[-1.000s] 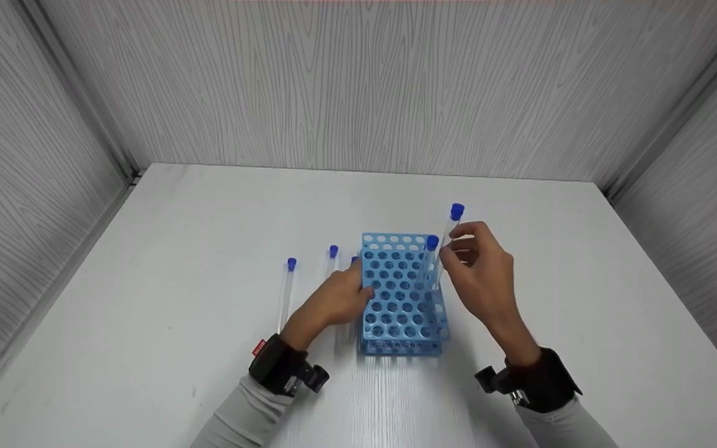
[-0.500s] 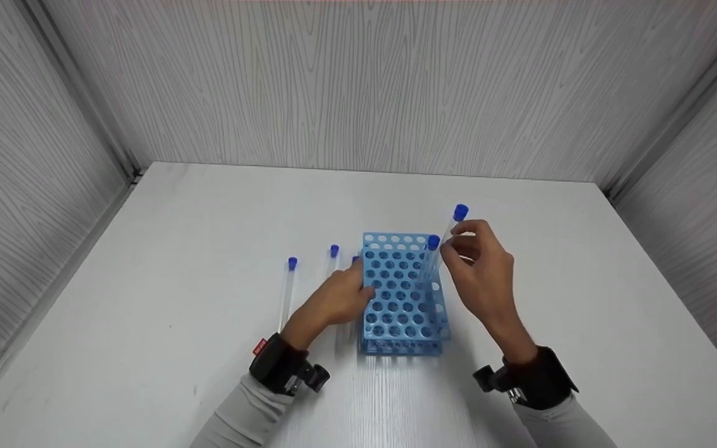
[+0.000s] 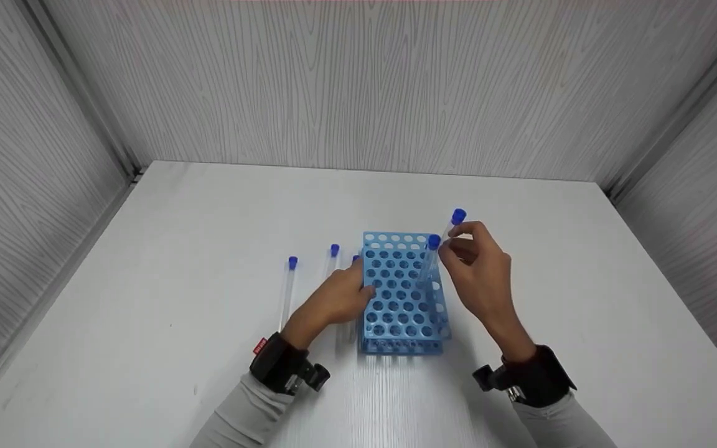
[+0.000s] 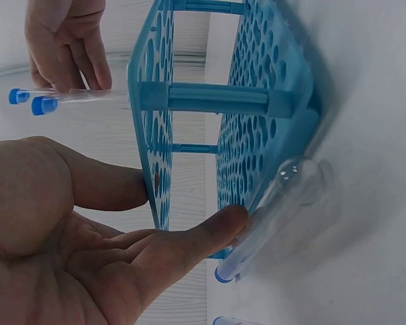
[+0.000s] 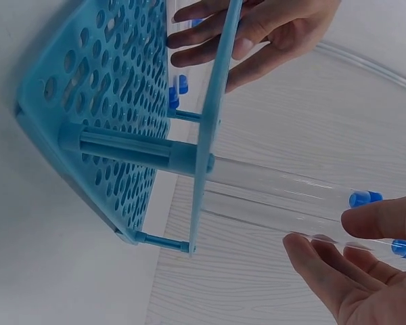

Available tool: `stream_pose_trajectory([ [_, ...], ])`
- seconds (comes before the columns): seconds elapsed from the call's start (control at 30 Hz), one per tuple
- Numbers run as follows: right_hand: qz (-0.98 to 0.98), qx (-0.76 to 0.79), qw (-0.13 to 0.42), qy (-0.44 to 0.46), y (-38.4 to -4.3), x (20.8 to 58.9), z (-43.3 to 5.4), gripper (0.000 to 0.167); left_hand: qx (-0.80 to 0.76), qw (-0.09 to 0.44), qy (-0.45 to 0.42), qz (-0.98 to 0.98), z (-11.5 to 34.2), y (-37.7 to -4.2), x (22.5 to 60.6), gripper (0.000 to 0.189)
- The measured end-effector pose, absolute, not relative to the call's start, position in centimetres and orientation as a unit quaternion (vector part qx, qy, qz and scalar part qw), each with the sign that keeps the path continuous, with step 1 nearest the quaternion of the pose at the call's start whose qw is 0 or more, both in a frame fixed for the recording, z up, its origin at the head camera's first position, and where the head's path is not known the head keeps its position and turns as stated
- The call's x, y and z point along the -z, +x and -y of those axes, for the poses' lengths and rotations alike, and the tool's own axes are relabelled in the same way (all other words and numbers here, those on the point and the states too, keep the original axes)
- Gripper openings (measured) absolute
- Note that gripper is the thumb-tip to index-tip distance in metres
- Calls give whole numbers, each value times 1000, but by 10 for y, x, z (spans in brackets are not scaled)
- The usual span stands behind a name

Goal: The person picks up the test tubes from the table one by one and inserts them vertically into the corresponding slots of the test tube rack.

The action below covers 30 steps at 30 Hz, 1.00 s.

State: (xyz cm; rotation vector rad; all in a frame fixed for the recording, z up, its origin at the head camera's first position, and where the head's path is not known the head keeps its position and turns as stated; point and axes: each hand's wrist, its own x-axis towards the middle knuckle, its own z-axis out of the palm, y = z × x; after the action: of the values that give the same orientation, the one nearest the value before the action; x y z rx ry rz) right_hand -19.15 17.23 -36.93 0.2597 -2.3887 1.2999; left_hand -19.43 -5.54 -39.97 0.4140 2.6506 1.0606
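A blue test tube rack (image 3: 396,292) stands on the white table, its two perforated plates joined by posts. My left hand (image 3: 337,295) grips its left side, thumb on the upper plate and fingers around the edge below. My right hand (image 3: 482,267) pinches a clear test tube (image 3: 458,218) with a blue cap between thumb and fingers. That tube leans over the rack's right side, and in the right wrist view its lower end (image 5: 223,206) reaches the upper plate. Close beside it, a second blue-capped test tube (image 3: 430,252) stands at the rack's right side.
Left of the rack lie more blue-capped tubes: one tube (image 3: 287,289) farthest out, another tube (image 3: 332,261) nearer, and one tube (image 4: 271,220) right against the rack's base. Wood-grained panels (image 3: 358,87) rise behind and at both sides of the table.
The right hand's tube has shifted slightly, its cap first moving right and then dropping a little with the hand. The left hand and rack have stayed put.
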Motion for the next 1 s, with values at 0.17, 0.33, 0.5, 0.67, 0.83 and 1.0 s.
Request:
stream_pose_trajectory([
  [0.17, 860, -463, 194, 92, -192, 371, -172, 22, -365, 127, 140, -911, 55, -195, 400, 60],
  [0.33, 863, -460, 186, 94, -193, 374, -171, 21, -363, 129, 135, -913, 55, -194, 399, 62],
  [0.5, 866, -457, 180, 96, -195, 377, -171, 21, -360, 130, 132, -915, 55, -195, 399, 63],
  [0.67, 870, -453, 171, 94, -196, 379, -172, 21, -359, 130, 132, -915, 55, -195, 399, 62],
  [0.83, 878, -447, 149, 82, -197, 382, -171, 22, -358, 121, 147, -914, 56, -195, 400, 60],
  [1.0, 885, -439, 135, 72, -197, 383, -171, 23, -359, 119, 150, -914, 56, -195, 401, 60],
])
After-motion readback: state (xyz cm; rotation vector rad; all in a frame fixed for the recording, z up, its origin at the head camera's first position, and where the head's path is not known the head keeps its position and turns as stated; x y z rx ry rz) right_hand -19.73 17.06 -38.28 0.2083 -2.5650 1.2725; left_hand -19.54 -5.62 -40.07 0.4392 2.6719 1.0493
